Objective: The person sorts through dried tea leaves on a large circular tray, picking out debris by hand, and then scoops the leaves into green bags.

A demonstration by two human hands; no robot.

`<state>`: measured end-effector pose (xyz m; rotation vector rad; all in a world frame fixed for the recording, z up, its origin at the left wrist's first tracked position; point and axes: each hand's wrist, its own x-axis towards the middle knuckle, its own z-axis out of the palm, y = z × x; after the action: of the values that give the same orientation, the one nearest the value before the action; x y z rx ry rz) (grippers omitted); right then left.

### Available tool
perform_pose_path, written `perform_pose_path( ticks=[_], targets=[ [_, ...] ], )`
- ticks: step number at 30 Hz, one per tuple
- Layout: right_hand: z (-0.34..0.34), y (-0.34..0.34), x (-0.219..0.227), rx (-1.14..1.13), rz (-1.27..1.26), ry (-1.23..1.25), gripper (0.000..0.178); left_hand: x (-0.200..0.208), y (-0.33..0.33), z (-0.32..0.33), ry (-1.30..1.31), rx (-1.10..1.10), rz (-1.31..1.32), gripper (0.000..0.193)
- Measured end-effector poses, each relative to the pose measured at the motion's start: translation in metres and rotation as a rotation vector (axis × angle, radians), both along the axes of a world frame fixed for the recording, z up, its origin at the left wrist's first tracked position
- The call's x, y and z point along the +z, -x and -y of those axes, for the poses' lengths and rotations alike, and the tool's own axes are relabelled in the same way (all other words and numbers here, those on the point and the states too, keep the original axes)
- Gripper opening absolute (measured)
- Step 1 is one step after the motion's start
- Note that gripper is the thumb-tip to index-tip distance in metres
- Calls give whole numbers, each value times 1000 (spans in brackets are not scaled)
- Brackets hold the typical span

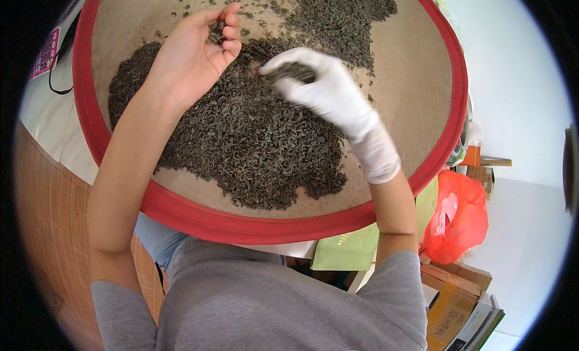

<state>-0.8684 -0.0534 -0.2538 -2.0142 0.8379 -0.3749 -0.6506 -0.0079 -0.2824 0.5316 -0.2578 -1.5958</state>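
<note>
A wide round tray with a red cloth rim point(259, 229) holds a large pile of dark, curled dried tea leaves point(259, 140). My left hand point(190, 58) is bare and held over the pile's far left part, palm turned up. Its fingers curl around a small amount of tea leaves. My right hand point(329, 91) wears a white glove and is a little blurred. Thumb and fingers curve around a clump of tea leaves point(295, 72) above the pile's far right part. The gap between the hands shows more leaves.
A second heap of tea leaves point(347, 19) lies at the tray's far side, with loose leaves scattered between. Right of the tray are a red plastic bag point(455, 218) and cardboard boxes point(449, 303). A light green packet point(345, 249) sits below the near rim.
</note>
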Motion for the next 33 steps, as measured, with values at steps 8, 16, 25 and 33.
perform_pose_path(
  ticks=[8,16,25,33],
  targets=[
    [-4,46,41,86,87,-246,35,-1,4,-1,-24,-16,59,22],
    [1,68,38,-229,-361,56,27,-3,2,0,-43,6,80,23],
    [4,87,25,-92,-490,266,19,-7,0,4,-33,-17,63,22],
    [-23,74,29,20,-593,266,23,-9,0,4,-36,-40,52,21]
  ],
)
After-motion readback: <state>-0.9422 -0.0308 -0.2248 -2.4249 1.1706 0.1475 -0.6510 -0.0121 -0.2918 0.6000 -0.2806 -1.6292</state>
